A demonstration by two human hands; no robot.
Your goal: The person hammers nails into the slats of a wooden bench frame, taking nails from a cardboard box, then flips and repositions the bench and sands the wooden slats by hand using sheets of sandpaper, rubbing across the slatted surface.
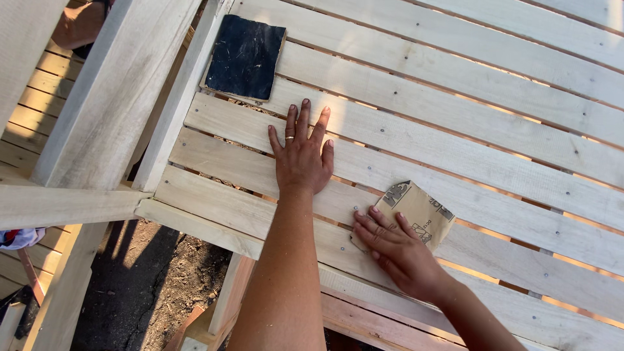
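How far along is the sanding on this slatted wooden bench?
Done: the slats are screwed down and look pale and bare. In hand: the right hand presses a folded sandpaper sheet onto a slat while the left hand lies flat, steadying. A dark sandpaper piece lies unused. How much remains unsanded cannot be told from here.

Left hand (pixel 300 156) is flat, palm down, fingers (pixel 304 117) spread, arm stretched straight out. Right hand (pixel 396 250) is pressed down too, fingers angled up-left.
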